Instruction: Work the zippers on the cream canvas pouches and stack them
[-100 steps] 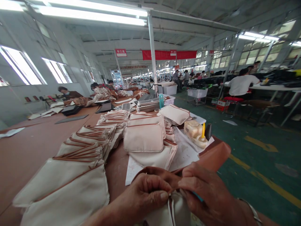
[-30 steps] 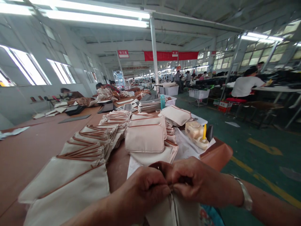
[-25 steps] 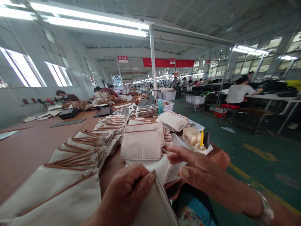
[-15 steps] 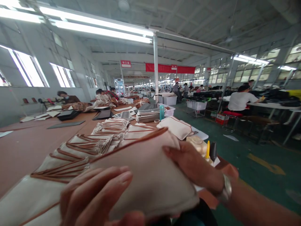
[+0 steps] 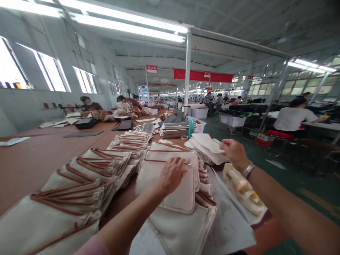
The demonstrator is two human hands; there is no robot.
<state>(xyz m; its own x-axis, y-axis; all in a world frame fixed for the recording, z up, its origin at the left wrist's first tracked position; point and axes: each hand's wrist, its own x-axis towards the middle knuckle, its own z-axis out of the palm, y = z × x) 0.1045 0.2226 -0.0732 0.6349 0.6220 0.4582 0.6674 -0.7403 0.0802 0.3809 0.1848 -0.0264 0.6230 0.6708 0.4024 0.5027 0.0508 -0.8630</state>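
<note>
My left hand (image 5: 172, 173) lies palm down with fingers out flat on a cream fabric pouch (image 5: 170, 198) with brown edging. That pouch sits on top of a fanned pile of similar ones. Further right, my right hand (image 5: 236, 154) is closed, thumb and fingers pinching the edge of a cream fabric piece (image 5: 209, 143) on top of a stack. The fingertips partly cover the pinched edge. Left of my hands, a long row of overlapping brown-edged pouches (image 5: 87, 177) runs along the table.
White paper (image 5: 225, 212) lies under the middle pile. A cream plastic bottle (image 5: 240, 189) lies below my right forearm. At the back stand a teal bottle (image 5: 191, 128), a tape roll (image 5: 184, 137) and a stack of grey panels (image 5: 174, 131). Co-workers sit farther off.
The pouch that my right hand was holding up close to me is out of that hand. My left hand has moved forward onto the pile, my right hand to the stack.
</note>
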